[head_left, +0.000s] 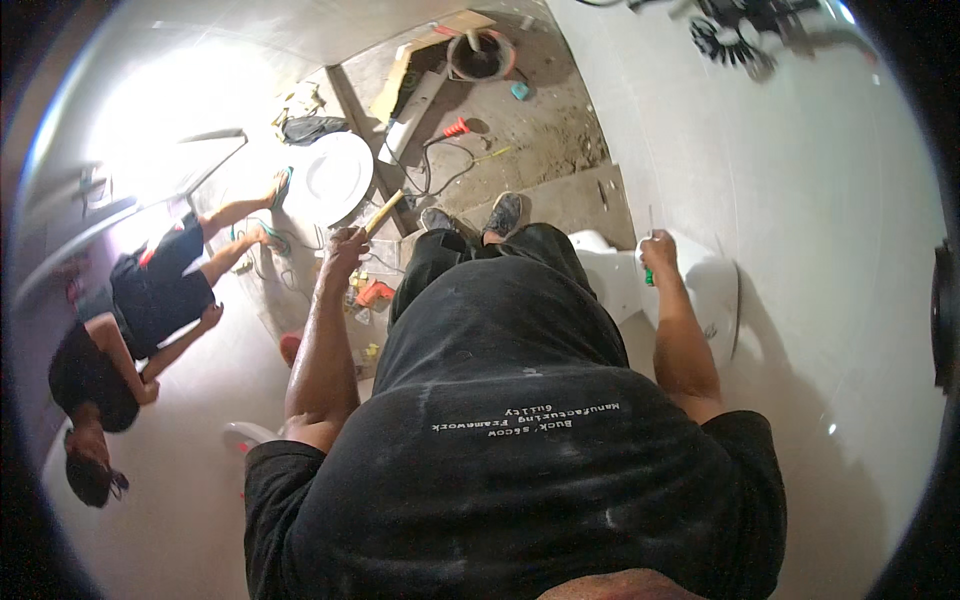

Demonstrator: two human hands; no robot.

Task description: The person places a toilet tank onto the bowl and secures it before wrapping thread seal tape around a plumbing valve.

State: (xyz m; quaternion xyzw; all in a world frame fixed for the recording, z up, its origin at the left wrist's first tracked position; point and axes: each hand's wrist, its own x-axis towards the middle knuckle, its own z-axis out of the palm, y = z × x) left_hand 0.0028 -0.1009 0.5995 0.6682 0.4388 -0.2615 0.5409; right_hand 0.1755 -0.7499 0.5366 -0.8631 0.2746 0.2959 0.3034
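Left hand [343, 250]: closed around a wooden handle [384, 211], likely a hammer, raised in front of the body.
Right hand [658, 256]: fist gripping a green-handled tool [649, 262], its thin shaft pointing up just beside the white wall [800, 250].
White fixture [715, 290]: directly under the right hand.
Advice: hold the shaft steady and square; strike lightly, keeping fingers clear.

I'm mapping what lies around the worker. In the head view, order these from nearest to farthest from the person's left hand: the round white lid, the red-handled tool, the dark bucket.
From the left hand, which grips a wooden handle:
1. Round white lid, on the floor just beyond the hand, slightly to its left.
2. Red-handled tool, farther up and to the right, on the dirty floor.
3. Dark bucket, farthest, near the top of the picture.
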